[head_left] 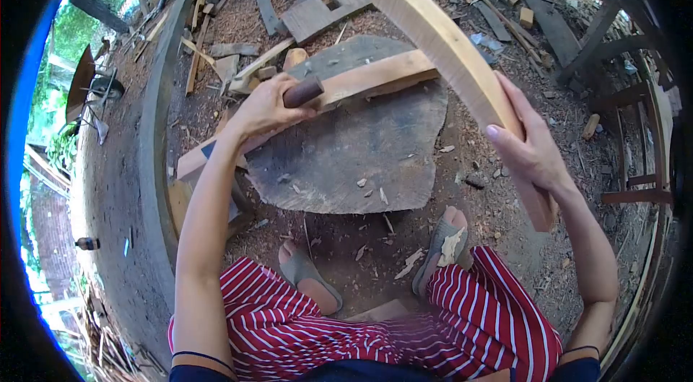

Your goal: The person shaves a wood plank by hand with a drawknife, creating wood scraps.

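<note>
My right hand (525, 138) grips a curved, pale wooden piece (451, 46) near its lower part, holding it raised at a slant on the right. My left hand (271, 109) is closed round a short, dark cylindrical handle (303, 92); the tool's other end is hidden. Under that hand, a long pale wooden beam (375, 79) lies slanting across the far part of a broad wooden block (346, 151). A few wood chips (382, 196) rest on the block's near part.
Boards and offcuts (314, 17) litter the ground beyond the block. A wooden frame (621, 100) stands at the right, and a long grey beam (150, 115) runs along the left. My sandalled feet (310, 281) are below the block.
</note>
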`<act>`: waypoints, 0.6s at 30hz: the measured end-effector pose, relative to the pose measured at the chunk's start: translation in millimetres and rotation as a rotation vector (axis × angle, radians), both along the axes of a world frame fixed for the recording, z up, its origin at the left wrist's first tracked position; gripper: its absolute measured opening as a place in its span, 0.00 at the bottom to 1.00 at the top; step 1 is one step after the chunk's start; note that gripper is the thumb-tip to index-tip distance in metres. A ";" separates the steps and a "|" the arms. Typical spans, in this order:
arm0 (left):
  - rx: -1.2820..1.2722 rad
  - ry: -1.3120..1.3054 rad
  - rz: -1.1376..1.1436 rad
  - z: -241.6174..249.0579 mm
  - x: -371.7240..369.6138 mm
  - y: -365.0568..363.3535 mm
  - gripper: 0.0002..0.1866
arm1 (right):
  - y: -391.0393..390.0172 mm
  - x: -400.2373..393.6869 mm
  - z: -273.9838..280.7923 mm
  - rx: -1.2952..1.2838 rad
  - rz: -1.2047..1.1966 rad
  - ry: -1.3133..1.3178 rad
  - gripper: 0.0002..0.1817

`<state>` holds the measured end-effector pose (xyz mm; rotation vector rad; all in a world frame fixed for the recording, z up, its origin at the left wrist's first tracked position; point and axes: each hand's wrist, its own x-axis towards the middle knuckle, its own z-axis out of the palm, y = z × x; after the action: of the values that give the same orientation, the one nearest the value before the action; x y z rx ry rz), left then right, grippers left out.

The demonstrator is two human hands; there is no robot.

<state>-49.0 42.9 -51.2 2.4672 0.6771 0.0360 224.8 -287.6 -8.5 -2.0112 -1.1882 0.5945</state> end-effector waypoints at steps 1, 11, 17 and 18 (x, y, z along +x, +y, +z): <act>-0.022 -0.005 -0.013 0.1 -0.1 -2.9 0.29 | -0.2 -1.3 2.0 -0.021 -0.003 0.033 0.47; 0.476 0.171 0.049 0.5 -4.8 -51.8 0.31 | -8.5 -11.9 13.6 0.008 0.028 0.064 0.47; 0.074 0.241 -0.266 48.4 -2.6 -37.0 0.31 | -19.5 -14.0 29.6 0.026 0.059 0.082 0.47; 0.081 0.245 -0.258 51.6 0.2 -34.9 0.31 | -19.6 -13.0 26.8 0.053 0.059 0.068 0.47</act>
<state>-48.8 8.1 0.4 2.6434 0.4576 -0.3497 211.8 -307.2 18.2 -1.9023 -1.2132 0.6490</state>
